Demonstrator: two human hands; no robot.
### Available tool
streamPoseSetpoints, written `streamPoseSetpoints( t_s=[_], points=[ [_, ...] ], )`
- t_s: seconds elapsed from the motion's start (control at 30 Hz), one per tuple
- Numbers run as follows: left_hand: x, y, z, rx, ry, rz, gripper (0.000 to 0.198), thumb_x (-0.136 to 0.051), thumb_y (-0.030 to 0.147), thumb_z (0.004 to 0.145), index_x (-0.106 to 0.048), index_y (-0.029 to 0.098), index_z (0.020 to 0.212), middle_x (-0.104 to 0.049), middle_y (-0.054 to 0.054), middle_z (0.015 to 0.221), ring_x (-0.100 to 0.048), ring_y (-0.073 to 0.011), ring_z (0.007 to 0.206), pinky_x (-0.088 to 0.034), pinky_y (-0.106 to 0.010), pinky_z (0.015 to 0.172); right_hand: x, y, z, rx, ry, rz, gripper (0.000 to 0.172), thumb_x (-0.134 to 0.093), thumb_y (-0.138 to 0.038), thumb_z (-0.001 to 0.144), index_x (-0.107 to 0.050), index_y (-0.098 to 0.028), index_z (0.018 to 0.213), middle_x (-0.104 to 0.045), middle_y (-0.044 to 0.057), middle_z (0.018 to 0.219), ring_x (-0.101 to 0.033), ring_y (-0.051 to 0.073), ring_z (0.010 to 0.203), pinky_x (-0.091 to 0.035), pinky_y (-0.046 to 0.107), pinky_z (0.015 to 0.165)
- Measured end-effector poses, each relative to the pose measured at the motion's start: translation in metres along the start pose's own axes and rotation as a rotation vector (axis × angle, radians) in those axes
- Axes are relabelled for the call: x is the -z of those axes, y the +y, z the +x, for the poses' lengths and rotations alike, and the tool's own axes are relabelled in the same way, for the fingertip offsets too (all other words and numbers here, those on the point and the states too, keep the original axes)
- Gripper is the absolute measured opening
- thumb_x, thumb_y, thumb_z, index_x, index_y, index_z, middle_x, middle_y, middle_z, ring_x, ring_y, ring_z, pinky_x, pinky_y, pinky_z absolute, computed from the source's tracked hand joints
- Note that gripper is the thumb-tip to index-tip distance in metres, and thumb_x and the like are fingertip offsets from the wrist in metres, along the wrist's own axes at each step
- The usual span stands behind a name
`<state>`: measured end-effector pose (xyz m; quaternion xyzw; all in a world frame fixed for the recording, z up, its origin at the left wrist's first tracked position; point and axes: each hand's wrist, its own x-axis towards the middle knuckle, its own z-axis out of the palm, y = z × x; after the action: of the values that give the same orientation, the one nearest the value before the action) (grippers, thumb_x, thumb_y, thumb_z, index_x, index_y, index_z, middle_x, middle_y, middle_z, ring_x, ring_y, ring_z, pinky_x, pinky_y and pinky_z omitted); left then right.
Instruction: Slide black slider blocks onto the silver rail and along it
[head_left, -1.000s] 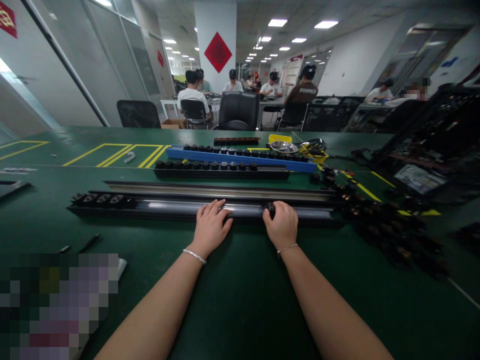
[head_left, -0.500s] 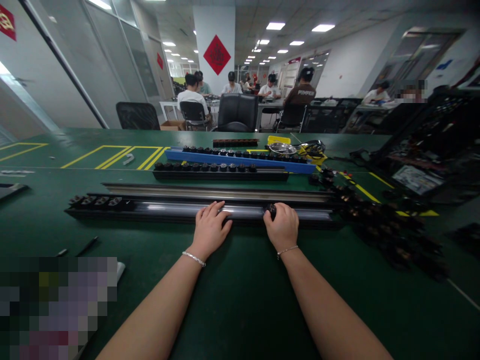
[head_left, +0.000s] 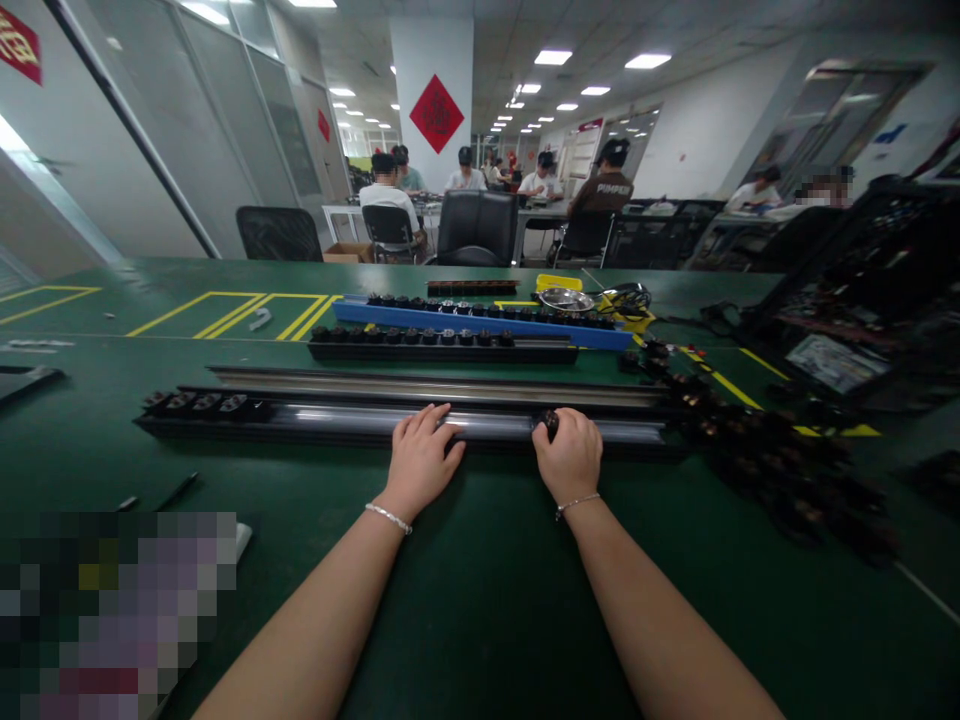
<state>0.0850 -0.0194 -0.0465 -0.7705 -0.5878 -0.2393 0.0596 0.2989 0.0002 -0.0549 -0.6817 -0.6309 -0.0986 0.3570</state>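
Note:
A long black rail with a shiny channel lies across the green table in front of me. My left hand rests on its near edge, fingers stretched out flat over the channel. My right hand is closed round a small black round part that sits on the rail. Several similar black parts are seated at the rail's left end. A second grey rail lies just behind it.
Farther back lie a black strip and a blue strip, both carrying rows of black parts. A heap of loose black parts spreads at the right. A metal bowl and a yellow tray stand beyond. Other people sit at far tables.
Both hands stay on the rail; the right hand with the black part has shifted very slightly to the right. The view has barely moved.

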Motion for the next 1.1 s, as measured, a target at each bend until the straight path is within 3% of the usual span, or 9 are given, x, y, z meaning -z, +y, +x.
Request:
streamPoseSetpoints(
  t_s=[0.5,1.1],
  points=[
    [0.001,0.001,0.000,0.006,0.009,-0.020,0.020,-0.052,0.033,0.084,-0.066,0.028,0.098,-0.053,-0.002,0.133,-0.042,-0.0254,0.127,-0.031,-0.046,0.101,0.004,0.003,0.002,-0.056,-0.027,-0.036,0.030,-0.045,-0.029,0.079,-0.060,-0.011,0.097,-0.062,0.015,0.103,-0.052,0.026,0.100,-0.033,0.040,0.096],
    [-0.002,-0.001,0.001,0.011,0.013,-0.043,0.020,-0.052,0.035,0.084,-0.066,0.029,0.097,-0.054,-0.002,0.132,-0.041,-0.0256,0.126,-0.031,-0.045,0.101,0.010,0.019,0.009,-0.110,0.058,-0.069,0.025,-0.048,-0.027,0.073,-0.063,-0.013,0.087,-0.065,0.013,0.097,-0.055,0.026,0.093,-0.039,0.040,0.088]
  ],
)
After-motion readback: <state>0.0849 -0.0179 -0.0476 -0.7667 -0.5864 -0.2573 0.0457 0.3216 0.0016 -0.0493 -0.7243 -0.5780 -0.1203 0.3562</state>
